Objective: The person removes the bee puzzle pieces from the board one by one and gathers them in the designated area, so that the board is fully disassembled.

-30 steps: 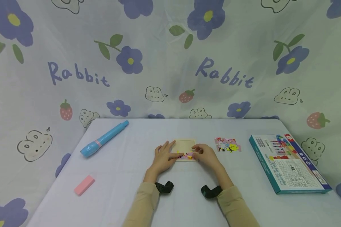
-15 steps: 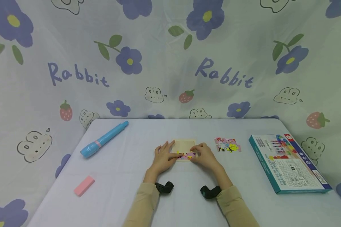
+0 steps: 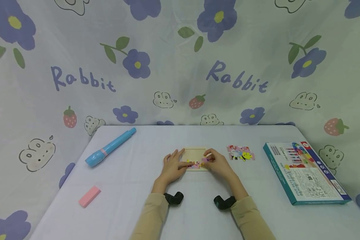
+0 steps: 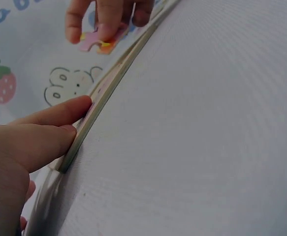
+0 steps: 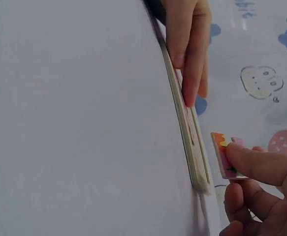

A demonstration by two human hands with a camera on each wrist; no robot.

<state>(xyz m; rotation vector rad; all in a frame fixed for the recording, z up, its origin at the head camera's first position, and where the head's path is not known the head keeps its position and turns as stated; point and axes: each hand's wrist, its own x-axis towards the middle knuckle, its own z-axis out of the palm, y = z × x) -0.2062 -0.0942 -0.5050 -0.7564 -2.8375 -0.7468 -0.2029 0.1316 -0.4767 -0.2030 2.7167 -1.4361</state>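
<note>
"Where do we find the jigsaw piece (image 5: 221,156)?"

"In the right hand (image 3: 217,163), just right of centre in the head view. We see its thumb and fingers pinching the piece. The right wrist view shows the piece at lower right, tilted and held apart from the wooden puzzle tray (image 3: 194,154); we make out pink, orange and a little yellow on it."

"And the left hand (image 3: 174,166)?"

"It rests on the left side of the tray, grasping nothing that we can see. Its fingers are fairly straight, and in the head view the thumb reaches across a row of fitted pieces (image 3: 193,165) along the tray's lower edge. Above that row we see the tray's bare wooden bottom."

"What lies around them?"

"To the right of the tray, well clear of the right hand, we have a joined jigsaw section (image 3: 240,153) in pink and yellow, flat on the white tabletop (image 3: 123,206). Farther right lies a teal-edged printed box (image 3: 309,173). At left we see a light-blue torch-shaped object (image 3: 111,147) lying diagonally, and below it, at lower left, a pink rectangular block (image 3: 89,196)."

"And behind?"

"A backdrop (image 3: 168,71) with purple flowers, strawberries and 'Rabbit' lettering fills the upper frame."
</note>
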